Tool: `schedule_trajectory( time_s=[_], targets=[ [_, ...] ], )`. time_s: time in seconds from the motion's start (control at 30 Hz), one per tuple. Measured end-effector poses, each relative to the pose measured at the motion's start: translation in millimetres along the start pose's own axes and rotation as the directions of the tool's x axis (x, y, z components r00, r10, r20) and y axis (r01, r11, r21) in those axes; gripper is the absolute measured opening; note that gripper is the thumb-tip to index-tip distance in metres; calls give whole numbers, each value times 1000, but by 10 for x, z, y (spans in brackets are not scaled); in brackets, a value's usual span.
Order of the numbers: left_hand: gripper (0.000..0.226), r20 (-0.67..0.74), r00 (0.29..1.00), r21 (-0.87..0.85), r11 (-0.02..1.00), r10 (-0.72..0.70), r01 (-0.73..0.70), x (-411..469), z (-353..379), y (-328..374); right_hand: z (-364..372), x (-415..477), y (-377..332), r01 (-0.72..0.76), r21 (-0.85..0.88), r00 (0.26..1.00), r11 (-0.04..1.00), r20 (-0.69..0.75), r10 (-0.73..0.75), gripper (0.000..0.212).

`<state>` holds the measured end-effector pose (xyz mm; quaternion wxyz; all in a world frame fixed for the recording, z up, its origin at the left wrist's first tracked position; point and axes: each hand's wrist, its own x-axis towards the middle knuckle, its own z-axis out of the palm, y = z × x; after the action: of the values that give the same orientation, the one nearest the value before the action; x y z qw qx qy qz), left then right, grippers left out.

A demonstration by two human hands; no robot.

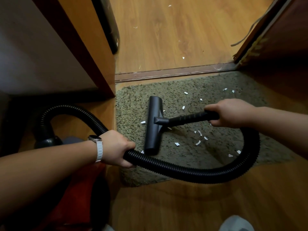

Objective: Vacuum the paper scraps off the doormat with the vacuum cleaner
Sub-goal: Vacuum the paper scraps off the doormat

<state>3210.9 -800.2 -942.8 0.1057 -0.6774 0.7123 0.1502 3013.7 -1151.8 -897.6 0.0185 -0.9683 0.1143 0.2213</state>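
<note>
A shaggy grey-green doormat (183, 157) lies before a door threshold. Several white paper scraps (198, 142) are scattered over its middle and right side. The vacuum's flat black nozzle (153, 125) rests on the mat's left half, lying lengthwise away from me. My right hand (231, 114) grips the black handle tube (191, 118) that joins the nozzle from the right. My left hand (116, 147), with a white-strapped watch on the wrist, holds the ribbed black hose (191, 172), which loops across the mat's near edge and up to the handle.
The red vacuum body (75, 189) sits at the lower left, under my left arm. A wooden door frame (93, 52) stands on the left and a dark door (275, 39) on the right. More scraps (183, 58) lie on the laminate floor beyond the threshold (175, 72).
</note>
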Motion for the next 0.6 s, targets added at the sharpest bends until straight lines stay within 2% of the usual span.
schedule_trajectory(
  time_s=[0.1, 0.3, 0.5, 0.6],
  targets=[
    [57, 44, 998, 13, 999, 43, -44, 3, 29, 9, 22, 54, -139, 32, -33, 999, 999, -17, -33, 32],
    [68, 113, 989, 31, 995, 91, -95, -78, 63, -5, -55, 251, -394, -8, -3, 999, 1000, -33, 8, 32],
    [74, 119, 987, 30, 993, 111, -115, -156, 86, -20, -161, 418, -663, 16, -44, 999, 999, -39, -18, 26],
    [66, 57, 990, 11, 992, 125, -126, -220, 121, -26, -167, 459, -781, 51, -41, 998, 998, -34, -52, 23]
  ],
)
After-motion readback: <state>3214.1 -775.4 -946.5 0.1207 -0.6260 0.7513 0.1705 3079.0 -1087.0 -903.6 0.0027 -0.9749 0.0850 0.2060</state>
